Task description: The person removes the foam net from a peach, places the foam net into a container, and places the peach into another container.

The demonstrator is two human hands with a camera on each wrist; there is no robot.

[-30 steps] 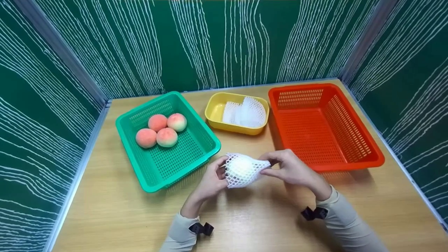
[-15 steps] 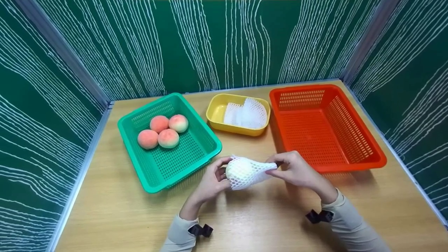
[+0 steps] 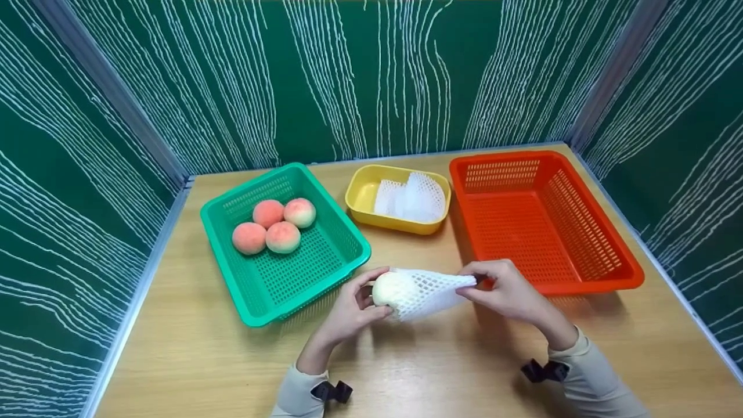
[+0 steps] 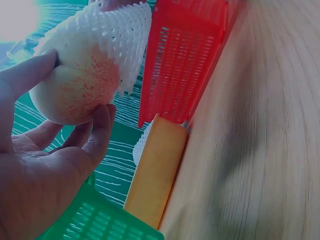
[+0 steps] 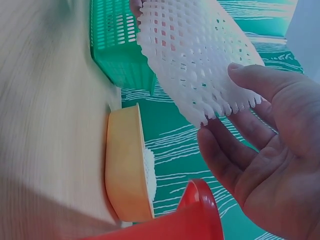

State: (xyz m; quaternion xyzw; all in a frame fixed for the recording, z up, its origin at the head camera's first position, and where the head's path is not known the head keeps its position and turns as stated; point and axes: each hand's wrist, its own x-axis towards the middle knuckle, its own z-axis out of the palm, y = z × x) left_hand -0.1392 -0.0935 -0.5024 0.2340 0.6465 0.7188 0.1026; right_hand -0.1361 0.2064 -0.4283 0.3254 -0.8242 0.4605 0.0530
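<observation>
A pale peach with a red blush [image 4: 82,90] is held in my left hand [image 3: 351,307], the fingers and thumb curled round its bare left side. A white foam net sleeve [image 3: 435,293] covers the peach's right part and stretches out to the right. At that far end my right hand [image 3: 508,293] pinches the sleeve's edge between thumb and fingers, as the right wrist view shows. Both hands are above the table, in front of the baskets. Several more peaches [image 3: 283,237] lie together in the green basket [image 3: 246,302] on the left.
Behind the hands stands a yellow tub [image 3: 400,223] with more white foam net sleeves [image 3: 424,197]. A red basket [image 3: 609,284] is to its right, its near edge close to my right hand. Green walls [image 3: 400,75] with white lines enclose the table [image 3: 232,366].
My right hand has moved to the right, drawing the foam net sleeve out with it. More of the peach's left side is bare now. The view has tilted slightly.
</observation>
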